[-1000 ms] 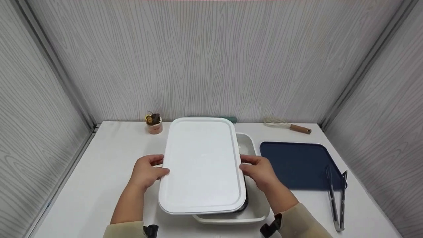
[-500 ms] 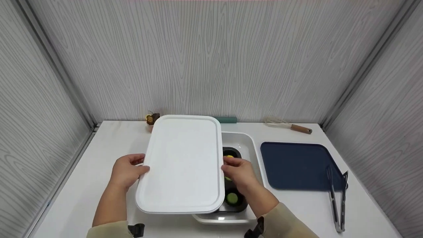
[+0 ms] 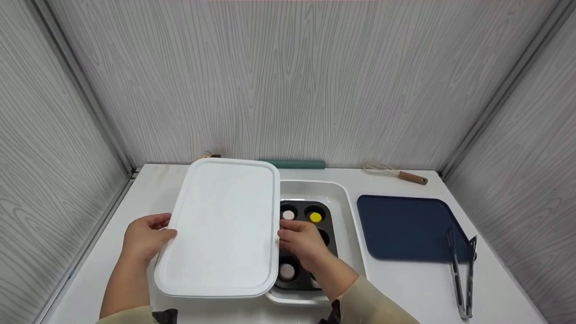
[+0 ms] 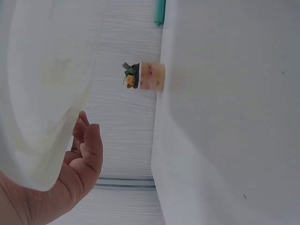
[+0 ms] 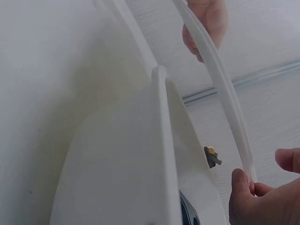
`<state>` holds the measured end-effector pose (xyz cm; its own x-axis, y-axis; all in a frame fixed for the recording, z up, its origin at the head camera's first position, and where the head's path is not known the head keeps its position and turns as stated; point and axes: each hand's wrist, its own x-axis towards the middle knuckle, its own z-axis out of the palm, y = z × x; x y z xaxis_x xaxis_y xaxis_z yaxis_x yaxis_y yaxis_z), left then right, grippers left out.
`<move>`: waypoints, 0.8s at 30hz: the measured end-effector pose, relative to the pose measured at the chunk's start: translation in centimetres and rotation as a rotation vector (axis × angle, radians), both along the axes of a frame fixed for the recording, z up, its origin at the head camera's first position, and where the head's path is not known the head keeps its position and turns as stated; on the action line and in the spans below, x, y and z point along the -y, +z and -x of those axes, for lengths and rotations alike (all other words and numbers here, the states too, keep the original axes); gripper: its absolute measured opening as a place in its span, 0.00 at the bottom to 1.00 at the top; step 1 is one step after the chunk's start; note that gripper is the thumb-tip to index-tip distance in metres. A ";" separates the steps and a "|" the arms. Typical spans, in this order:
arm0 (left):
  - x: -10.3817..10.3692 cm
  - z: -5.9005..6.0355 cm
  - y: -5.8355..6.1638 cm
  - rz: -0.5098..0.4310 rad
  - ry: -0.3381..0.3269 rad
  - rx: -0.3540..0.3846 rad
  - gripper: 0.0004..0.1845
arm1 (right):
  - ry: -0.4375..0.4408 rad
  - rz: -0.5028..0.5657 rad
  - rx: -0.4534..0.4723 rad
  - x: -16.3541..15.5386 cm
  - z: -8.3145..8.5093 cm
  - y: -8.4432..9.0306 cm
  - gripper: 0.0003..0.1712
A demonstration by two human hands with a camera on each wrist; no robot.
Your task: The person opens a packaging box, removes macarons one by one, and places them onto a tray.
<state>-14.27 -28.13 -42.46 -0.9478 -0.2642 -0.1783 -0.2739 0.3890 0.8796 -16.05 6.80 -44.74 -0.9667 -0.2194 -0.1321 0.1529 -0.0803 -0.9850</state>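
Between my two hands is a flat white rectangular lid [image 3: 220, 229] with rounded corners, held up off the table. My left hand [image 3: 145, 236] pinches its left edge, thumb on top; the left wrist view shows the lid [image 4: 47, 61] from beneath. My right hand [image 3: 302, 240] pinches the opposite edge, over a white rectangular bin [image 3: 355, 234]. A dark muffin tin [image 3: 300, 210] lies in that bin, with a yellow round piece [image 3: 315, 217] and pale round pieces [image 3: 287, 272] in its cups. The lid covers the bin's left part, and my right hand hides some cups.
A navy tray [image 3: 405, 227] lies right of the bin, with metal tongs [image 3: 458, 281] across its right corner. At the back are a whisk [image 3: 411, 177] and a green rolling pin [image 3: 297, 164]. A small decorated cup [image 4: 152, 76] stands at the back left, mostly hidden in the head view.
Both hands have carried the lid leftward, off the right part of the bin. More of the muffin tin has come into view, and the decorated cup is now largely behind the lid.
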 end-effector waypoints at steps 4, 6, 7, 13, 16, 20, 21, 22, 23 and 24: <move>1.0 -0.5 -0.2 0.003 0.015 0.012 0.32 | 0.030 0.012 0.012 1.0 -0.2 0.0 0.28; 1.4 -0.6 -0.4 0.004 0.025 0.013 0.32 | 0.036 0.004 0.018 1.5 -0.1 0.1 0.29; 1.6 -0.7 -0.4 0.004 0.031 0.013 0.32 | 0.037 0.000 0.025 1.7 -0.1 0.1 0.30; 2.6 -0.8 -1.4 0.023 0.086 0.017 0.31 | 0.057 0.042 0.069 3.0 0.1 0.0 0.34; 3.1 -0.8 -1.9 0.049 0.097 0.023 0.29 | 0.066 0.080 0.093 3.6 0.1 -0.2 0.33; 3.7 -0.9 -2.4 0.097 0.106 0.032 0.29 | 0.084 0.065 0.093 4.4 -0.1 -0.2 0.33; 3.8 -0.9 -2.5 0.108 0.109 0.036 0.29 | 0.091 0.053 0.089 4.5 -0.2 -0.2 0.33; 4.0 -0.9 -2.6 0.117 0.110 0.037 0.29 | 0.101 0.038 0.080 4.7 -0.2 -0.1 0.33; 4.1 -0.9 -2.6 0.126 0.110 0.040 0.28 | 0.110 0.024 0.074 4.8 -0.2 -0.1 0.34; 4.3 -0.8 -2.6 0.137 0.106 0.041 0.28 | 0.119 0.009 0.069 4.9 -0.2 -0.1 0.34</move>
<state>-13.42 -32.44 -45.09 -0.9062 -0.3865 -0.1718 -0.3542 0.4714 0.8077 -15.81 1.90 -44.83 -0.9224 -0.3333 -0.1951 0.2294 -0.0665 -0.9710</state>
